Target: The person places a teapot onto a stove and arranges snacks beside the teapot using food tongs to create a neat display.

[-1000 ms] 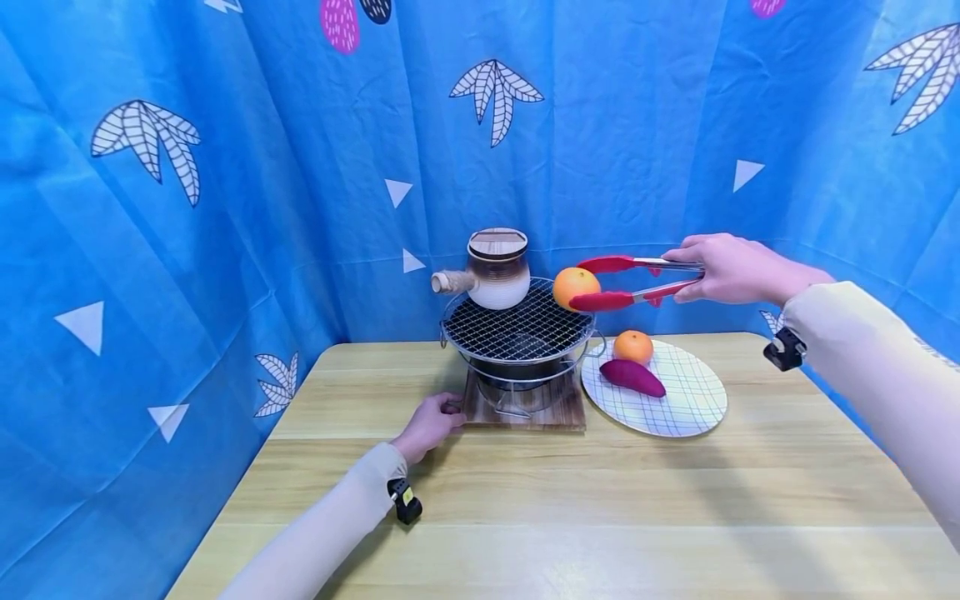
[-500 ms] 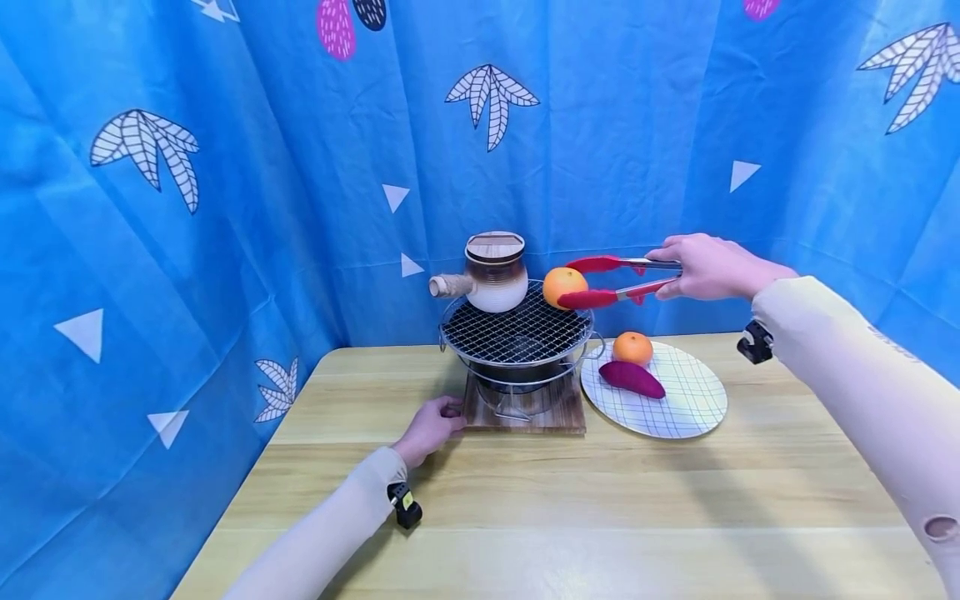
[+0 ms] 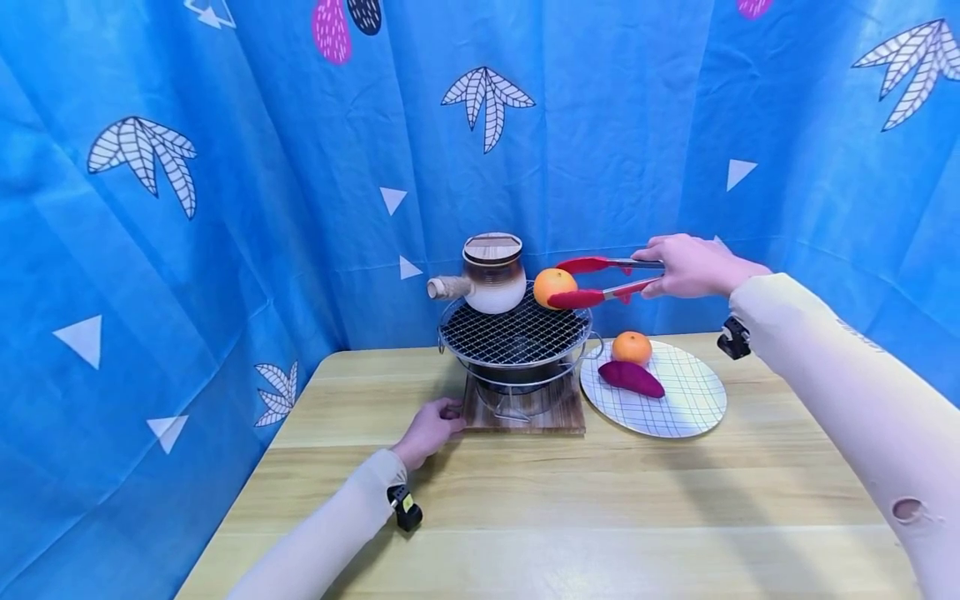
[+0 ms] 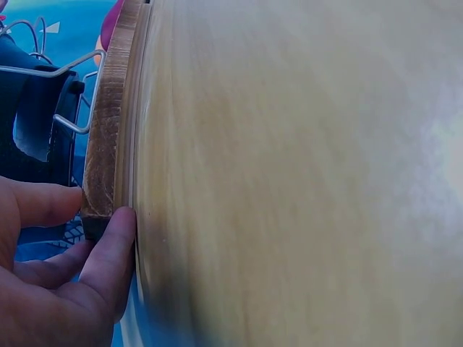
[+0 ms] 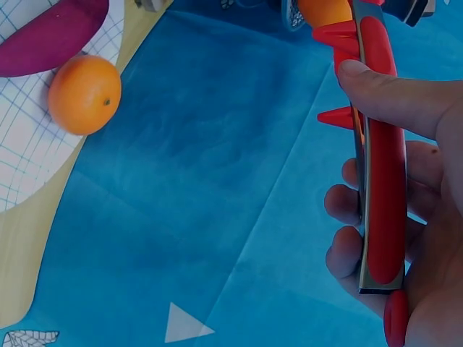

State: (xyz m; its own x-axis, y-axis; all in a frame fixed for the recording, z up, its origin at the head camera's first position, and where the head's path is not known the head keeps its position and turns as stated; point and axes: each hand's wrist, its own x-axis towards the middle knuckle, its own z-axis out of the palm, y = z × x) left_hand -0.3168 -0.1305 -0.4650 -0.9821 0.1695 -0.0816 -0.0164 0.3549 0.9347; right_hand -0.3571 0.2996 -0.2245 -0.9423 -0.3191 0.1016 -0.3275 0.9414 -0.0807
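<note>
My right hand (image 3: 693, 265) grips a pair of red-and-steel tongs (image 5: 383, 181), fingers curled round the handles. Between the red tips of the tongs is an orange (image 3: 553, 287), held over the right part of the round wire grill rack (image 3: 517, 333). A pot (image 3: 495, 279) with a wooden lid and a wrapped side handle stands on the rack, just left of that orange. Low on the left, my left hand (image 3: 430, 432) pinches the corner of the wooden board (image 4: 108, 137) under the stove, thumb on one face and fingers at its edge.
To the right of the stove lies a white checked plate (image 3: 686, 408) bearing a second orange (image 3: 632, 347) and a purple sweet potato (image 3: 632, 378). A wire loop handle juts from the grill towards the plate. Blue curtain (image 3: 615, 125) hangs behind and to the left of the wooden table (image 3: 570, 500).
My right hand has moved left with the tongs, bringing the held orange farther over the rack and closer to the pot. The left hand keeps its place on the board.
</note>
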